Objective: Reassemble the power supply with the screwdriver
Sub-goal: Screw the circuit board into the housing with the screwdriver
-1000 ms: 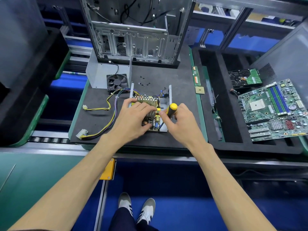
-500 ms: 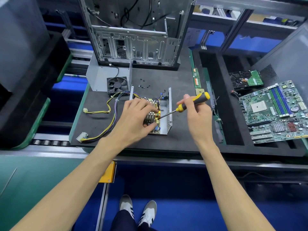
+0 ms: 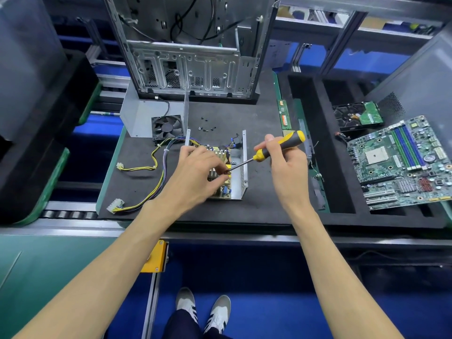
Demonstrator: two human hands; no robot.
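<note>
**Head view: screw being loaded onto the driver tip**

Head view shows the power supply (image 3: 220,167) lying open on the black table (image 3: 264,192), its metal tray upward and the circuit board with heat sinks exposed inside. Its bundle of yellow and dark cables (image 3: 156,172) trails off to the left, ending in white connectors.

**Hands**
- The right hand (image 3: 286,167) holds the screwdriver (image 3: 276,149) by its yellow-and-black handle, fingers curled round it, with the shaft slanting down and left.
- The left hand (image 3: 195,172) hovers over the board, thumb and forefinger pinched together at the driver tip. A small dark item sits at that pinch; it is probably a screw, but it is too small to confirm.

**Step in hand**
Judged from the pose, the operator is seating a screw on the driver tip, or steadying the tip, before fastening the board to the tray. The cover with fan (image 3: 156,118) stands apart at the rear left, so closing the unit is not yet done.

**Next move**
1. Bring the tip upright over a mounting hole in the board.
2. Hold the screw square to the hole while the first turns engage.
3. Take further screws from the loose screws (image 3: 205,126) lying on the table behind the unit.
</note>
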